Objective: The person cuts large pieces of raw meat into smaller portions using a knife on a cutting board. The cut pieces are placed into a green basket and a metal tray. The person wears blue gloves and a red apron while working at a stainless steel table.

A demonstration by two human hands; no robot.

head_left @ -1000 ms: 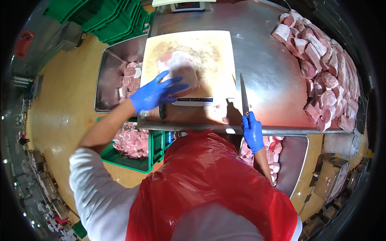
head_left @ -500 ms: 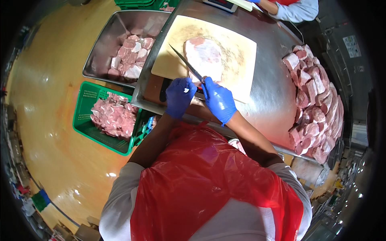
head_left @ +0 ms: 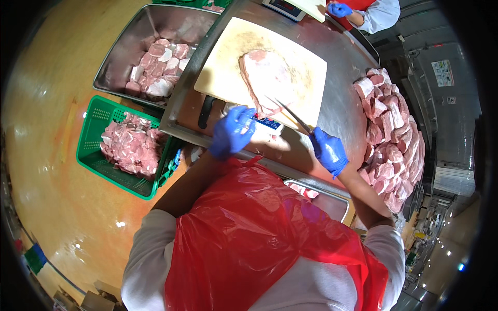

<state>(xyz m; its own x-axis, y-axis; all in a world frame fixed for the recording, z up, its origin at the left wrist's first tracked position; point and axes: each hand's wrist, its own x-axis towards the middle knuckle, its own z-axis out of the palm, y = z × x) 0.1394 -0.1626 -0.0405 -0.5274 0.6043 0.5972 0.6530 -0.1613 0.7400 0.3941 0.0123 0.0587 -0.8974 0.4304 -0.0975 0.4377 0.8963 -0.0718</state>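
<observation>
A slab of pale raw pork (head_left: 267, 78) lies on the cream cutting board (head_left: 220, 65), its near end close to the board's front edge. My right hand (head_left: 329, 151), in a blue glove, is closed on the handle of a knife (head_left: 290, 114). The blade slants up and left, its tip over the near right part of the slab. To the left my gloved left hand (head_left: 232, 132) hovers by a digital scale (head_left: 270, 125), fingers partly bent and apart, with nothing visible in them. A black handle (head_left: 206, 111) lies left of that hand, below the board.
A large pile of pork pieces (head_left: 391, 140) covers the steel table's right side. At left stand a steel tub (head_left: 116, 67) of cut pork and a green crate (head_left: 91, 140) of trimmings. Across the table a co-worker's gloved hand (head_left: 340, 9) shows near another scale (head_left: 285, 7).
My hands have moved apart: the right carries the knife right and nearer, its tip leaving the board's left side. The white scrap in my left hand no longer shows. The view has shifted slightly.
</observation>
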